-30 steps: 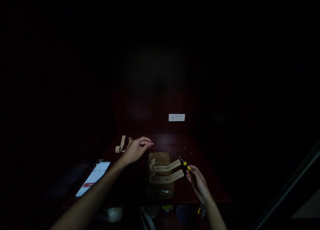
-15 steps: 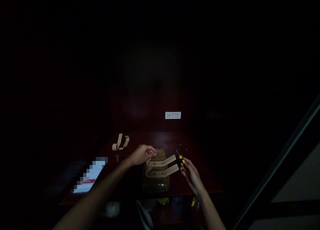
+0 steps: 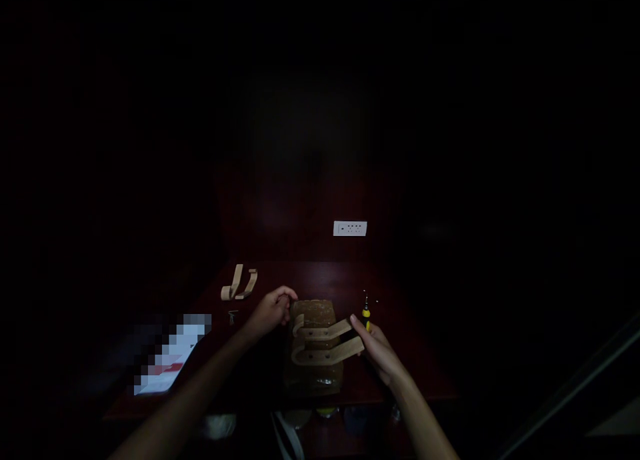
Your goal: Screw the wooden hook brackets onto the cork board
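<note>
Two curved wooden hooks, a rear one [image 3: 320, 333] and a front one [image 3: 320, 359], lie side by side on a brown, shiny-wrapped block [image 3: 315, 383]. My right hand [image 3: 377, 350] holds a yellow-and-black screwdriver [image 3: 367, 313], tip pointing away from me, and its thumb is at the right end of the rear hook. At the block's left rear corner is my left hand [image 3: 273, 313], fingers curled; whether anything small is between them is too dark to tell.
On the dark red table [image 3: 280, 271], two more wooden hooks [image 3: 240, 283] lie at the back left, with small screws [image 3: 233, 316] nearer me. A lit phone-like screen [image 3: 173, 363] lies left. A white socket [image 3: 350, 229] is on the wall. Several items sit below the table.
My left hand has drawn back left from the top of the block, its fingers curling. My right hand has moved in to the hooks' right ends, and the screwdriver now points more straight ahead.
</note>
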